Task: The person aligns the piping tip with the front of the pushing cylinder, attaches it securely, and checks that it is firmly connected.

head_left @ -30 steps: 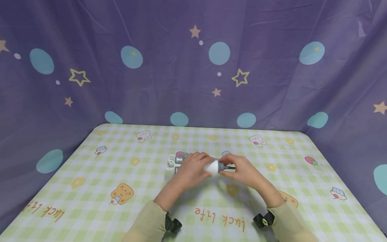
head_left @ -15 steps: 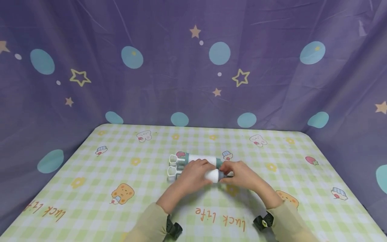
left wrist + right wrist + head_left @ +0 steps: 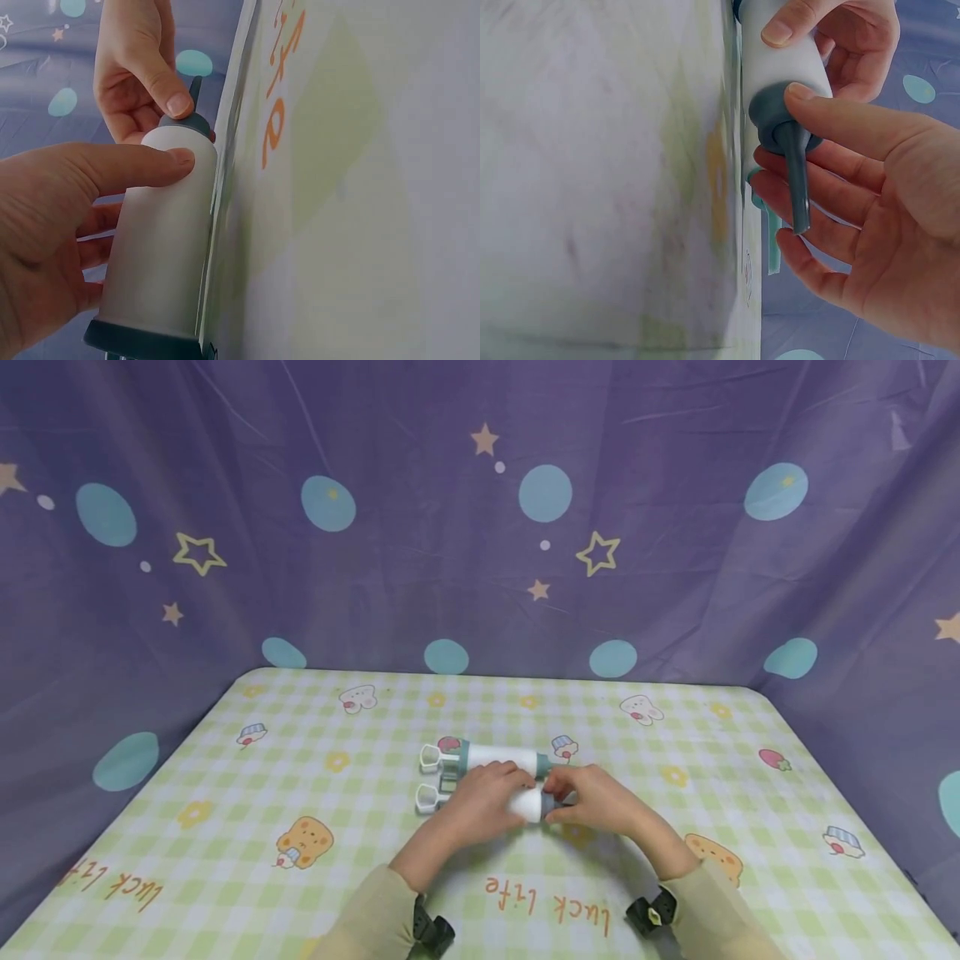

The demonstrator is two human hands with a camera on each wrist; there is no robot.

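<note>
A white syringe-like tube (image 3: 527,805) with a blue-grey nozzle cap (image 3: 776,105) lies crosswise at the middle of the table. My left hand (image 3: 483,806) grips its white barrel (image 3: 161,240), thumb on top in the left wrist view. At the other end, my right hand (image 3: 596,797) pinches the cap between thumb and fingers. The thin dark nozzle (image 3: 798,180) sticks out over my right fingers. A white loop handle (image 3: 427,798) shows past my left hand. Just behind lies a similar tube (image 3: 502,758) with green ends, which neither hand grips.
The table (image 3: 300,768) wears a green checked cloth with printed cartoons and letters. A purple curtain (image 3: 480,527) with stars and dots hangs behind it and along both sides.
Both hands have brought the grey-capped tube toward the person and lower, in front of the green-ended tube. That second tube, earlier mostly covered by the hands, now shows.
</note>
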